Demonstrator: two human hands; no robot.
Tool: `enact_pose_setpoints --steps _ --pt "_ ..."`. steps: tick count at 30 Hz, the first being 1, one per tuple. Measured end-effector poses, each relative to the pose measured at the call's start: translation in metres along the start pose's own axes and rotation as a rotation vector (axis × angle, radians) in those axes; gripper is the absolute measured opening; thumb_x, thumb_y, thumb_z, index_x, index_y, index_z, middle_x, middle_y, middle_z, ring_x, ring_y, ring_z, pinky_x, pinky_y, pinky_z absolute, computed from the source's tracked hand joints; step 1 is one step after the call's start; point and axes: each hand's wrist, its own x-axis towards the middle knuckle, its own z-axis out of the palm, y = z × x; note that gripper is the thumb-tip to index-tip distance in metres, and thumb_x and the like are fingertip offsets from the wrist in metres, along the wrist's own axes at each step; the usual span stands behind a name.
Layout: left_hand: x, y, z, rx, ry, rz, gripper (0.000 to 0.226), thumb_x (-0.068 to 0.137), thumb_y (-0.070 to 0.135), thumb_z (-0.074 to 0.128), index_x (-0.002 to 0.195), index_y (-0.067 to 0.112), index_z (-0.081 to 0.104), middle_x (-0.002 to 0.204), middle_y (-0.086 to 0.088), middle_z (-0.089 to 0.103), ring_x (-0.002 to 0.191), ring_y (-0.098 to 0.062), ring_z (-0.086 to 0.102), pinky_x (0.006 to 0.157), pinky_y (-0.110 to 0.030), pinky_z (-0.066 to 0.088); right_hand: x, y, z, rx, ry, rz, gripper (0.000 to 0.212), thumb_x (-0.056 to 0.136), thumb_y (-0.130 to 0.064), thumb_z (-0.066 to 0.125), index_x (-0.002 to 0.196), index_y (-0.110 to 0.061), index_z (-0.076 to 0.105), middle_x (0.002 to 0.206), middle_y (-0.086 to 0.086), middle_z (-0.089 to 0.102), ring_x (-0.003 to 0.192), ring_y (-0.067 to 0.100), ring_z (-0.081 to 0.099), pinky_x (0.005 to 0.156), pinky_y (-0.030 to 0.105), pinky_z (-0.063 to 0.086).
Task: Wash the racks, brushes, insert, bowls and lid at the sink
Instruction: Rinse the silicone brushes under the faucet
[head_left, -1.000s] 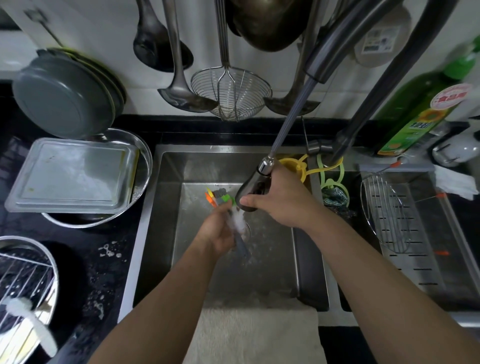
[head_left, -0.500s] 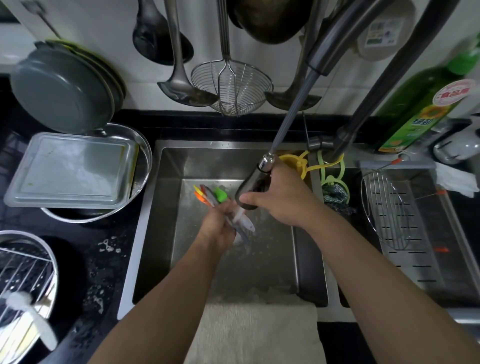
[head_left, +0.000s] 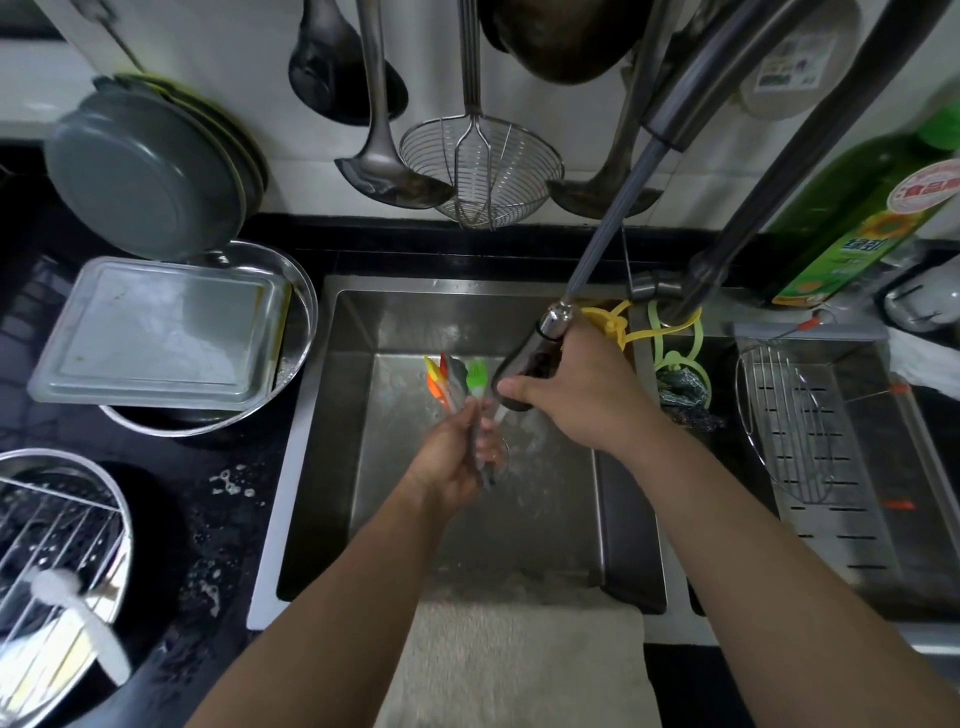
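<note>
Gripping the brushes (head_left: 451, 382), left hand (head_left: 451, 460) now fans them wider (right hand (head_left: 563, 397) clasps sprayer (head_left: 530, 364)).

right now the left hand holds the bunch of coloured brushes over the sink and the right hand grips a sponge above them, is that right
Not quite. The right hand grips the pull-out sprayer head of the faucet, not a sponge, as the head view shows. The rest stands: the left hand holds the bunch of coloured brushes over the sink.
</note>
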Motion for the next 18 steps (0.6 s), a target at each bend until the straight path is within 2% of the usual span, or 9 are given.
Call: enact_pose_setpoints --steps 2,4,5,7,9,11,13,17,18 --pt "0.005 -0.002 -0.002 0.088 0.02 -0.01 0.031 0.111 0.038 0.044 0.099 0.014 0.058 0.066 0.003 0.045 0.04 -0.005 0.034 0.032 -0.018 0.031 -0.007 -0.002 -0.002 0.003 -0.078 0.009 0.045 0.077 -0.034 0.086 0.107 -0.027 0.052 0.097 -0.01 0.06 0.09 0.004 0.058 0.068 0.021 0.042" --pt "0.006 -0.002 -0.003 0.196 -0.02 -0.011 0.047 0.108 0.05 0.046 0.121 0.011 0.068 0.079 -0.003 0.058 0.047 -0.012 0.045 0.037 -0.023 0.038 -0.015 -0.002 -0.003 0.012 -0.137 0.018 0.043 0.078 -0.033 0.086 0.105 -0.028 0.053 0.097 -0.01 0.062 0.09 0.003 0.058 0.067 0.02 0.04" --pt "0.003 -0.002 -0.002 0.213 -0.058 -0.014 0.051 0.108 0.051 0.044 0.135 0.013 0.066 0.087 -0.005 0.063 0.053 -0.015 0.051 0.041 -0.025 0.042 -0.018 -0.002 -0.003 0.015 -0.146 0.022 0.043 0.078 -0.033 0.086 0.104 -0.029 0.053 0.097 -0.011 0.062 0.091 0.003 0.059 0.067 0.02 0.041" --pt "-0.002 -0.003 -0.002 0.18 -0.118 -0.021 0.052 0.109 0.049 0.04 0.146 0.017 0.059 0.098 -0.003 0.071 0.06 -0.013 0.057 0.045 -0.024 0.043 -0.018 -0.002 -0.003 0.019 -0.138 0.029 0.043 0.078 -0.033 0.085 0.105 -0.029 0.052 0.099 -0.011 0.062 0.093 0.004 0.059 0.068 0.019 0.04" --pt "-0.004 -0.003 -0.002 0.12 -0.127 -0.03 0.057 0.107 0.06 0.039 0.143 0.021 0.059 0.101 0.002 0.069 0.06 -0.008 0.048 0.042 -0.021 0.033 -0.015 -0.005 -0.005 0.021 -0.132 0.034 0.043 0.079 -0.032 0.085 0.105 -0.029 0.051 0.099 -0.012 0.061 0.093 0.004 0.058 0.067 0.019 0.039" --pt "-0.002 -0.003 -0.006 0.062 -0.11 -0.041 0.056 0.101 0.067 0.046 0.123 0.02 0.064 0.077 0.007 0.052 0.05 -0.004 0.033 0.035 -0.018 0.025 -0.013 -0.008 -0.006 0.02 -0.125 0.027 0.042 0.079 -0.032 0.085 0.104 -0.028 0.051 0.098 -0.01 0.061 0.091 0.005 0.058 0.067 0.02 0.041" --pt "-0.001 -0.002 -0.008 0.013 -0.103 -0.054 0.046 0.101 0.064 0.05 0.109 0.02 0.061 0.064 0.009 0.037 0.041 -0.003 0.027 0.03 -0.018 0.027 -0.011 -0.006 -0.005 0.022 -0.123 0.028 0.042 0.079 -0.032 0.085 0.104 -0.027 0.052 0.098 -0.008 0.062 0.091 0.008 0.06 0.069 0.022 0.044" --pt "0.007 -0.005 -0.023 0.068 -0.095 -0.036 0.042 0.108 0.038 0.052 0.142 0.013 0.056 0.081 0.002 0.047 0.052 -0.006 0.034 0.038 -0.02 0.037 -0.016 -0.002 -0.006 0.038 -0.144 0.041 0.04 0.08 -0.031 0.084 0.104 -0.028 0.053 0.097 -0.01 0.061 0.089 0.003 0.058 0.066 0.02 0.04" --pt "0.006 -0.006 -0.023 0.096 -0.094 -0.023 0.042 0.108 0.033 0.053 0.143 0.011 0.054 0.083 0.0 0.048 0.055 -0.008 0.036 0.04 -0.022 0.039 -0.016 -0.001 -0.006 0.042 -0.143 0.04 0.039 0.08 -0.031 0.084 0.103 -0.027 0.053 0.096 -0.011 0.061 0.088 0.002 0.057 0.066 0.02 0.04"
